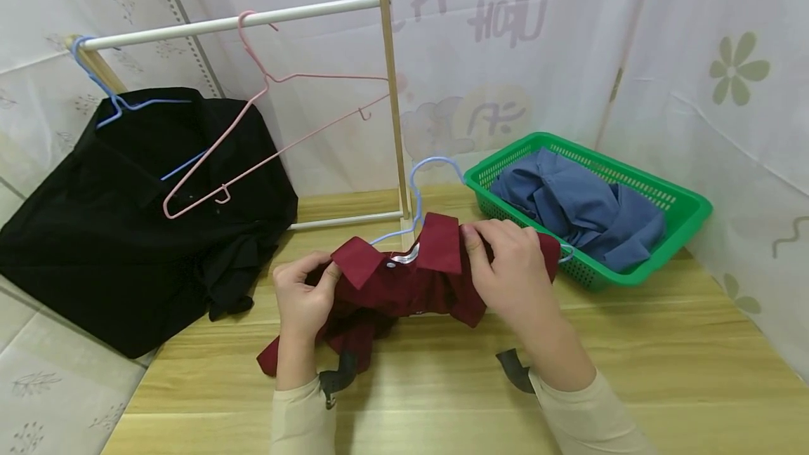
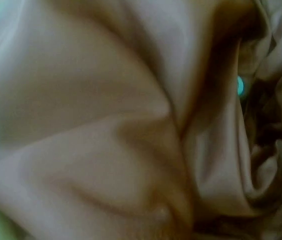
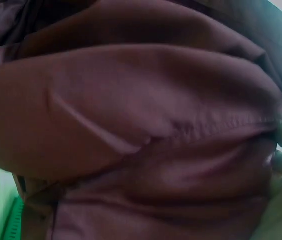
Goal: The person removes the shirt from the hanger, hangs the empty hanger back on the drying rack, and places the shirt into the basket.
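A dark red collared shirt point(image 1: 404, 290) is held up over the table, its white neck label and a pale button showing. A blue hanger point(image 1: 413, 192) stands behind the collar; its hook points up and one end shows past the shirt's right shoulder. My left hand point(image 1: 302, 297) pinches the cloth beside the left collar point. The right hand point(image 1: 515, 269) grips the shirt near the right collar flap, thumb in front. Shirt cloth point(image 2: 81, 100) fills the left wrist view, and folded cloth point(image 3: 131, 100) with a seam fills most of the right wrist view.
At the left a rack point(image 1: 303, 14) carries a black shirt point(image 1: 126, 230) on a blue hanger point(image 1: 104, 83) and a bare pink hanger point(image 1: 253, 100). A green basket point(image 1: 685, 220) at the right holds blue-grey cloth point(image 1: 581, 195). The wooden table point(image 1: 663, 357) extends beneath.
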Demonstrator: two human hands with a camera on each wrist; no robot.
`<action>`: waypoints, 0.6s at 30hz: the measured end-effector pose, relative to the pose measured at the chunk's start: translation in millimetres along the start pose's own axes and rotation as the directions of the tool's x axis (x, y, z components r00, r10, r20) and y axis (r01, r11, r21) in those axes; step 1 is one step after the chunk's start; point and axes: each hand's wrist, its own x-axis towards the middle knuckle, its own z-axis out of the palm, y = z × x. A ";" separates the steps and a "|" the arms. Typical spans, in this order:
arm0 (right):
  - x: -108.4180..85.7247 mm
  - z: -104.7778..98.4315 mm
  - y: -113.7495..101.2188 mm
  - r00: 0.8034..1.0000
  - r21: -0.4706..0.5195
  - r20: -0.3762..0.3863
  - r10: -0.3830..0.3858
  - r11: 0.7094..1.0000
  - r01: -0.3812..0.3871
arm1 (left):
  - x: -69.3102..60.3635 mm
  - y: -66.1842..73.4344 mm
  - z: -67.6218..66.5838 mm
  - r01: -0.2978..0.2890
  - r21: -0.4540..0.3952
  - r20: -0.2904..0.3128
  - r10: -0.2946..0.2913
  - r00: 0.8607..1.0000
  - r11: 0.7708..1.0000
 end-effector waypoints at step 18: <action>7.4 -41.9 22.0 0.990 0.080 0.041 0.132 0.988 -0.135 | 1.8 -6.9 -36.2 0.094 -0.064 -0.050 -0.097 0.994 0.994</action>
